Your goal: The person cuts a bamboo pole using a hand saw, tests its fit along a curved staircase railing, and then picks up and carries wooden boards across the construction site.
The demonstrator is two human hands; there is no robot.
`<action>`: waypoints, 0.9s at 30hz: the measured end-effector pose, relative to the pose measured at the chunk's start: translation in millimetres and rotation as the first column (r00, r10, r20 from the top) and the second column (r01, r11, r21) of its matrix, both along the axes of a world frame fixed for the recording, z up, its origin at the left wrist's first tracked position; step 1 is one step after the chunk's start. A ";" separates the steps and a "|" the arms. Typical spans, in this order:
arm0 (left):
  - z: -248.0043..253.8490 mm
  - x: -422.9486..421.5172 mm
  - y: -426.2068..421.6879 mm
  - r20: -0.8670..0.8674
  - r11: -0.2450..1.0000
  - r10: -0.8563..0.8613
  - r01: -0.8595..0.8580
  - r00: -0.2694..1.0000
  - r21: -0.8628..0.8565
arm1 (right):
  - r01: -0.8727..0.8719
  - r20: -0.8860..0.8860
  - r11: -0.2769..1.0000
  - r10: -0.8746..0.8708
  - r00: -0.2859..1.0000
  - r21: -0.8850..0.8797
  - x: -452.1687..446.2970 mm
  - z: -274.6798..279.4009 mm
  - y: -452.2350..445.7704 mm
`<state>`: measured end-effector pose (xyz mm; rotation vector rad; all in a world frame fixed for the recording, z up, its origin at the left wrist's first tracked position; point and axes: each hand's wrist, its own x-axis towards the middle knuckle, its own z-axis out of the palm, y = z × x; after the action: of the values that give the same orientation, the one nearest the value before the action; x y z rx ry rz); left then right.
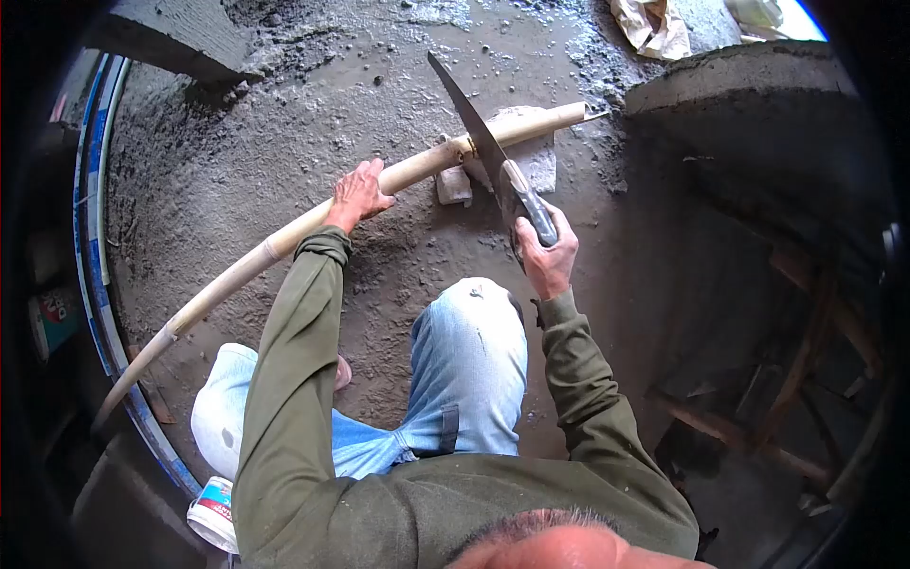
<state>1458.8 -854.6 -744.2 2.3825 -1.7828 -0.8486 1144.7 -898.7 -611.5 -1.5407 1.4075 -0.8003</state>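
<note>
A long bamboo pole runs from the lower left up to the right, its far end resting over pale blocks on the ground. My left hand is wrapped over the pole, left of the blocks. In my right hand is the dark grip of a handsaw. The saw's blade crosses the bamboo near a joint, touching it over the blocks. The palm side of my left hand is hidden.
Wet, rough grey ground spreads around me. A concrete edge stands at the upper right, with a crumpled paper sack behind it. A blue-and-white strip curves along the left, and a white bucket sits at lower left.
</note>
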 end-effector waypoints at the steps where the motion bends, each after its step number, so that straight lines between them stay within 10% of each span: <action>1: 1.8 -2.0 -0.7 -0.008 1.000 0.005 -0.005 1.000 0.001 | -0.027 0.002 0.999 0.027 1.000 -0.018 4.5 2.0 -0.9; 20: 12.0 3.5 -11.0 -0.058 0.997 -0.007 0.011 0.998 0.075 | -0.173 -0.194 0.924 0.111 0.975 -0.342 -8.1 -6.2 22.5; 27: 12.9 0.5 -11.3 -0.048 0.993 -0.032 0.038 0.998 0.116 | -0.027 -0.259 0.998 0.012 0.966 -0.054 -12.6 34.5 24.0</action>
<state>1459.3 -865.8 -731.4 2.3857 -1.8112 -1.0309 1132.1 -874.7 -577.0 -1.7501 1.5653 -0.6487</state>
